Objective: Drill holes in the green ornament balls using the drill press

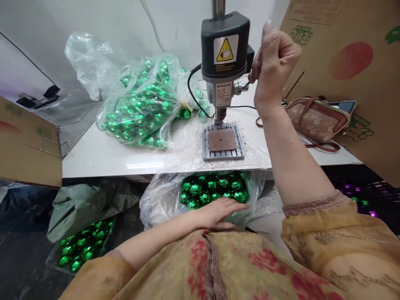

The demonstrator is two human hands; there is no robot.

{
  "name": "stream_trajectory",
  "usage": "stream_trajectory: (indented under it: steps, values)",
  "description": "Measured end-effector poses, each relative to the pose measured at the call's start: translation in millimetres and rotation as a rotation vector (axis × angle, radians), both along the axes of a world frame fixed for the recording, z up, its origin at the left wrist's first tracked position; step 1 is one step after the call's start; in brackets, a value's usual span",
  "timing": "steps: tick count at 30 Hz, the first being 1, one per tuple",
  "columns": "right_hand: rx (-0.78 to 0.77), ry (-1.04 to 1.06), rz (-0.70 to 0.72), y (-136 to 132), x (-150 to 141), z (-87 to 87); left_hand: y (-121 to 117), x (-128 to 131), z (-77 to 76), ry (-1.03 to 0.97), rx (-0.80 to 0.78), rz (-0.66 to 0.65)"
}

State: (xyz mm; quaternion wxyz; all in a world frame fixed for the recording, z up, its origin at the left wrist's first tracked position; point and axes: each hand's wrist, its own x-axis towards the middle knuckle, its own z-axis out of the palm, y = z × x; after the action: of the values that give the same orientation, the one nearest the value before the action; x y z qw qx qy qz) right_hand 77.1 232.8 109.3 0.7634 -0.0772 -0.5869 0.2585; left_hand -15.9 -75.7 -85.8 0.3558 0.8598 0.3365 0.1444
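My right hand (276, 62) is raised beside a small bench drill (223, 46) and closed around its feed lever (245, 87). Under the drill chuck (220, 115), a brown square plate (229, 141) with a small dark hole lies on the grey slotted base (207, 156). Dark shavings are scattered over the base and around it. My left hand (223, 211) lies low in front of me, fingers stretched out, over the near edge of an open clear plastic bag (161, 204). Shiny green mirror-faceted balls (214, 191) fill that bag. No ball shows in my left hand.
A tied clear bag of green balls (137, 112) rests on the white table (103, 162), left of the drill. At right are a brown patterned handbag (318, 118) and a large carton (350, 62). Another carton (29, 146) stands left, above a tub of balls (83, 246).
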Motion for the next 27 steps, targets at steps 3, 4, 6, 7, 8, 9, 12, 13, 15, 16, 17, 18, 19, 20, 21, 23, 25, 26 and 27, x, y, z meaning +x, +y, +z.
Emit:
stream_trajectory:
  steps: [3,4,6,7,8,9,12,13,15,16,17,18,19,20,21,23,25,26,27]
  values:
    - [-0.004,-0.013,-0.002,7,0,-1.7,-34,-42,-1.1,0.345,0.151,0.159]
    - [-0.008,-0.010,-0.003,9,-1,-2.2,-46,-55,-5.3,0.457,0.182,0.210]
    - [-0.042,-0.006,-0.004,16,-2,-3.3,-68,-73,-16.7,0.597,0.223,0.284]
    - [-0.070,-0.005,-0.004,19,-2,-4.0,-77,-78,-22.3,0.620,0.239,0.296]
    - [-0.100,-0.010,-0.002,22,-3,-4.6,-83,-80,-26.7,0.616,0.259,0.297]
    - [-0.129,-0.017,0.000,25,-3,-5.2,-88,-80,-29.3,0.593,0.281,0.287]
    - [-0.172,-0.030,0.010,30,-3,-6.4,-87,-70,-23.2,0.501,0.383,0.265]
    - [-0.175,-0.033,0.015,30,-3,-6.5,-84,-65,-17.1,0.488,0.430,0.272]
    - [-0.188,-0.042,0.019,32,-2,-6.1,-74,-56,-2.5,0.501,0.520,0.297]
    - [-0.199,-0.053,0.022,33,-2,-5.6,-68,-53,4.4,0.518,0.551,0.315]
    - [-0.210,-0.067,0.023,35,-1,-5.1,-63,-51,10.3,0.537,0.566,0.332]
    - [-0.221,-0.084,0.024,36,-1,-4.5,-59,-49,14.6,0.550,0.566,0.348]
    - [-0.232,-0.101,0.023,37,0,-3.9,-56,-48,17.5,0.557,0.555,0.363]
    - [-0.240,-0.117,0.018,37,1,-3.4,-54,-48,18.9,0.553,0.537,0.368]
    - [-0.245,-0.130,0.011,36,1,-2.9,-54,-48,19.2,0.540,0.511,0.364]
    - [-0.247,-0.142,-0.009,30,2,-2.4,-57,-48,18.7,0.491,0.441,0.326]
    - [-0.234,-0.127,-0.030,19,2,-2.0,-62,-49,19.2,0.425,0.356,0.271]
    - [-0.222,-0.111,-0.039,12,1,-1.9,-64,-49,20.2,0.392,0.315,0.252]
    - [-0.208,-0.093,-0.046,5,1,-1.7,-66,-49,21.6,0.362,0.281,0.242]
